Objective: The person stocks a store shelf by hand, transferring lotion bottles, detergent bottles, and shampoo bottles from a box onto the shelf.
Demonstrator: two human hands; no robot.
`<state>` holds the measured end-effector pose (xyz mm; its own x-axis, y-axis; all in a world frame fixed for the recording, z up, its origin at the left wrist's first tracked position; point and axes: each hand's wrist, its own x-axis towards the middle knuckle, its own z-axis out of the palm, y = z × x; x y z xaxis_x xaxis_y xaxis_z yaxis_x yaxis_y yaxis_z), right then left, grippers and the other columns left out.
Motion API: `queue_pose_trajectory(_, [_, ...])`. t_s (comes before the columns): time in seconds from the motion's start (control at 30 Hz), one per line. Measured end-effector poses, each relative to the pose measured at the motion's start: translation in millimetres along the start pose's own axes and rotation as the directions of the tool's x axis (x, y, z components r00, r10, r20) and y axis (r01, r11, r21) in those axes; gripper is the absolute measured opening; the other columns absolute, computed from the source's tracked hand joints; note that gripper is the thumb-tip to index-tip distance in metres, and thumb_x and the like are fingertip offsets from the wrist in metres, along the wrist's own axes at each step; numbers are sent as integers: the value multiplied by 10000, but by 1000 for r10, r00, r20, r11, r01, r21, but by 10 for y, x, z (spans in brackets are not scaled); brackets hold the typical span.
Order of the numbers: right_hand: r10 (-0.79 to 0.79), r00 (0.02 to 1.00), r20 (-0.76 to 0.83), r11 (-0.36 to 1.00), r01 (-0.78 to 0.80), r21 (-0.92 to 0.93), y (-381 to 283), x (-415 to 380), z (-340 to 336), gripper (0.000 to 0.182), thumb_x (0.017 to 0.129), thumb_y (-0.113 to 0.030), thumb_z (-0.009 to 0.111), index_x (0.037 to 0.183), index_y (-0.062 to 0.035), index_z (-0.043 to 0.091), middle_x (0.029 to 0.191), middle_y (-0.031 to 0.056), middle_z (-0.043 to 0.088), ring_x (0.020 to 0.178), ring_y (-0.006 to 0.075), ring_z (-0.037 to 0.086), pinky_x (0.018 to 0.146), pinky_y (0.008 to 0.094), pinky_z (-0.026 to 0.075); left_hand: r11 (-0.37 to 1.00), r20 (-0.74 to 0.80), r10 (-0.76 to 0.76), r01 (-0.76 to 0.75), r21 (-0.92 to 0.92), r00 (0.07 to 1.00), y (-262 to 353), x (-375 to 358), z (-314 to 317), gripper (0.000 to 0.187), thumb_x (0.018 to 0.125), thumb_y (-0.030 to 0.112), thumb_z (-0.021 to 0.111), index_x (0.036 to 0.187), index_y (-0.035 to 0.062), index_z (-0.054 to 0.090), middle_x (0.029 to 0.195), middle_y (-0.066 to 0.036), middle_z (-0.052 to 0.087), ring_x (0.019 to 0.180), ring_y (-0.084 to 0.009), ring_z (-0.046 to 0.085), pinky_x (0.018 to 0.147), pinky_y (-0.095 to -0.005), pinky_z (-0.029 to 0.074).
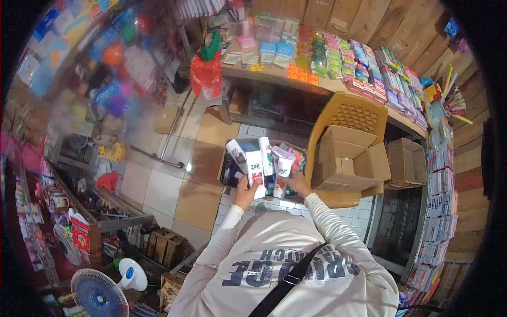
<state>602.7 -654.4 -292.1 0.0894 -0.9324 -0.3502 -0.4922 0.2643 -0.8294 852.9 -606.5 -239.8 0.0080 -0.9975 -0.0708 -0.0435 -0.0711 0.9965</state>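
Observation:
My left hand (246, 193) is closed round the lower part of a white ZINC bottle (255, 168) with red print. On the right, my right hand (297, 183) holds a smaller white ZINC bottle (283, 167) with its fingers wrapped round the lower end. Both hands are over an open box (228, 184) filled with several bottles and colourful packs. Another white bottle with a dark label (236, 153) leans at the box's left side, and a white bottle (265, 153) stands between the two held ones.
Right of the box, a tan chair (318, 132) bears an open cardboard box (338, 174). Another carton (405, 164) is beyond it. A counter (332, 84) with packets runs along the back. A blue fan (97, 296) and wooden crate (163, 245) are lower left.

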Motion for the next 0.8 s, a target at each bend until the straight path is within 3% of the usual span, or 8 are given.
queue_pose_trajectory(0.03, [14,1000,-26,995,-17,-96,-119,-43,-36,428,793,-321,815,1082,-22,716,984,95,744,884,169,681,831,339,514,999,21,-42,42,-23,999,167,-47,-36,284,955,190,657,1151,-12,613,1005,-57,673,853,-148,620,772,-303,505])
queue_pose_trajectory(0.13, [-9,999,37,1000,10,-18,-221,-61,-112,423,789,-338,816,1067,-32,727,962,93,746,879,168,680,830,341,512,965,60,-204,211,-158,977,220,-151,-109,237,972,164,634,1154,12,625,1007,-34,675,907,-90,602,810,-265,491])
queue_pose_trajectory(0.3, [-84,978,189,980,47,193,-555,-122,-271,350,862,-296,764,1081,-27,715,1010,36,721,914,121,652,815,312,509,870,-32,-274,233,-435,961,353,-280,15,238,847,55,748,1048,-2,633,937,-114,706,727,-205,712,611,-324,585])
queue_pose_trajectory(0.4, [-33,954,298,952,-61,300,-713,-157,-341,368,896,-317,731,1110,-21,691,979,20,705,905,107,642,782,292,511,845,-2,-338,303,-441,941,457,-325,104,219,835,31,750,1020,-19,643,908,-118,710,723,-203,711,615,-328,588])
queue_pose_trajectory(0.53, [-139,928,345,830,-81,551,-1025,-428,-422,353,967,-341,646,1095,-13,676,932,15,681,803,83,616,692,247,503,887,-38,-304,269,-375,952,390,-384,368,248,831,49,764,1055,9,666,940,-84,719,798,-170,705,673,-311,578])
queue_pose_trajectory(0.57, [-176,929,327,847,-26,532,-1107,-501,-466,327,984,-326,624,1069,-15,679,909,5,669,750,72,590,656,238,489,883,-96,-242,178,-434,965,525,-423,527,277,819,52,781,1074,2,685,964,-72,726,824,-134,687,731,-283,554])
queue_pose_trajectory(0.67, [-344,904,253,877,213,432,-1064,-584,-593,325,991,-310,614,999,10,670,863,7,657,722,46,547,639,228,458,883,-55,-229,184,-431,972,800,-518,859,298,824,55,781,1101,-3,686,1010,-66,724,860,-134,686,751,-287,553])
queue_pose_trajectory(0.8, [-395,896,200,852,277,444,-853,-722,-777,313,993,-283,611,1018,26,651,883,32,665,778,63,561,680,245,464,915,-73,-224,184,-358,972,821,-657,1211,377,829,34,760,1191,27,653,1087,-62,711,957,-141,679,822,-305,552])
